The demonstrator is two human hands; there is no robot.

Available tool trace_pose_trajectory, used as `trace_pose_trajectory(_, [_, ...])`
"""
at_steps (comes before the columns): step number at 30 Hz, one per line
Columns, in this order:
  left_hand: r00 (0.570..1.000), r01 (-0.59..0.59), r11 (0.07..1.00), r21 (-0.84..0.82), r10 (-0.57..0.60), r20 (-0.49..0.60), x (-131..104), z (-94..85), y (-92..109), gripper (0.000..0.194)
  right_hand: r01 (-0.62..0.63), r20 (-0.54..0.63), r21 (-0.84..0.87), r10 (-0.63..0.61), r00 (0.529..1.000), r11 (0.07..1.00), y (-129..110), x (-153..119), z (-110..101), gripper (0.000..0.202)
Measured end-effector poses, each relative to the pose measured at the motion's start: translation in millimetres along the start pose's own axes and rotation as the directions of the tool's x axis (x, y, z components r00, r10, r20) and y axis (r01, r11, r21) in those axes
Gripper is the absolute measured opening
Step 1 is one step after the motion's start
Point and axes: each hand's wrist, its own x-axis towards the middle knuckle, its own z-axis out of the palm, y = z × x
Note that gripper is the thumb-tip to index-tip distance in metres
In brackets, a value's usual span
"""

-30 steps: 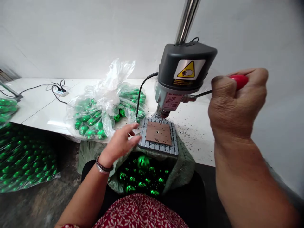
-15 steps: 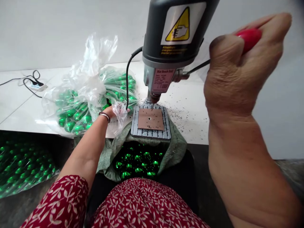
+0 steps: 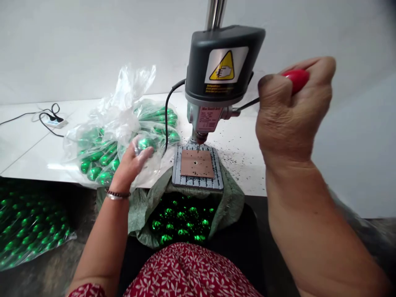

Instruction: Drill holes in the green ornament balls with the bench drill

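Observation:
My left hand [image 3: 131,163] is closed round a shiny green ball [image 3: 144,143] at the mouth of a clear plastic bag [image 3: 123,119] of green balls. On the right, my right hand [image 3: 292,111] grips the red knob [image 3: 297,79] on the lever of a bench drill [image 3: 221,66]. Under the drill bit, a brown square board [image 3: 202,164] with a small hole lies on the grooved metal base [image 3: 177,175]. The bit is above the board, with no ball beneath it.
A green woven sack [image 3: 230,194] below the drill base holds many green balls [image 3: 182,218]. Another clear bag of balls [image 3: 29,222] stands at lower left. A power strip [image 3: 56,122] with cables is at back left. Dark shavings litter the white table [image 3: 247,165].
My left hand has come back out of the bag with a green ball. The view has shifted, showing more of the drill and its column. My right hand still holds the knob.

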Motion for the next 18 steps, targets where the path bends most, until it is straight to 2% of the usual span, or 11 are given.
trace_pose_trajectory(1, [0.999, 0.028, 0.994, -0.102, -0.025, 0.037, -12.0, -0.9, 6.1, 0.044, -0.004, 0.005, -0.014, 0.004, 1.000, 1.000, 1.4, -0.3, 0.0, 0.016])
trace_pose_trajectory(3, [0.999, 0.031, 0.984, -0.177, -0.034, -0.015, -31.1, 1.6, 15.8, 0.042, -0.006, 0.016, -0.038, 0.007, 1.000, 0.999, 3.9, -0.7, -0.4, 0.019])
trace_pose_trajectory(5, [0.979, -0.006, 0.997, -0.075, -0.009, -0.204, -43.2, 4.6, 23.8, 0.042, 0.006, 0.024, -0.047, -0.005, 1.000, 0.999, 5.3, -1.1, -1.1, 0.019])
trace_pose_trajectory(8, [0.849, -0.037, 0.979, 0.199, 0.136, -0.510, -52.7, 3.5, 36.8, 0.052, 0.009, 0.031, -0.038, -0.007, 0.999, 0.999, 4.6, -1.9, -2.0, 0.016])
trace_pose_trajectory(10, [0.790, -0.069, 0.971, 0.230, 0.194, -0.582, -57.1, 2.3, 46.7, 0.057, -0.011, 0.031, -0.038, 0.012, 0.999, 0.999, 2.8, -2.6, -2.3, 0.015])
trace_pose_trajectory(11, [0.805, -0.097, 0.983, 0.157, 0.170, -0.568, -59.4, 3.3, 51.5, 0.058, -0.022, 0.032, -0.036, 0.024, 0.999, 0.999, 1.9, -3.0, -2.4, 0.015])
trace_pose_trajectory(12, [0.850, -0.115, 0.993, 0.020, 0.108, -0.516, -61.7, 6.1, 55.9, 0.057, -0.030, 0.032, -0.031, 0.031, 0.999, 0.999, 1.1, -3.3, -2.4, 0.015])
trace_pose_trajectory(14, [0.957, -0.048, 0.922, -0.385, -0.068, -0.283, -65.7, 17.3, 62.0, 0.055, -0.029, 0.032, -0.014, 0.030, 0.999, 0.999, 0.3, -3.8, -2.6, 0.015])
trace_pose_trajectory(15, [0.982, 0.045, 0.817, -0.576, -0.141, -0.123, -67.0, 25.2, 63.3, 0.054, -0.024, 0.033, -0.009, 0.024, 0.999, 1.000, 0.4, -4.1, -2.7, 0.015])
trace_pose_trajectory(16, [0.982, 0.149, 0.683, -0.715, -0.185, 0.027, -67.6, 34.1, 63.5, 0.053, -0.016, 0.033, -0.006, 0.016, 0.999, 1.000, 0.9, -4.3, -2.8, 0.016])
trace_pose_trajectory(18, [0.952, 0.294, 0.442, -0.848, -0.215, 0.218, -66.4, 52.0, 60.2, 0.054, 0.002, 0.030, -0.003, -0.002, 1.000, 1.000, 3.2, -5.0, -2.9, 0.017])
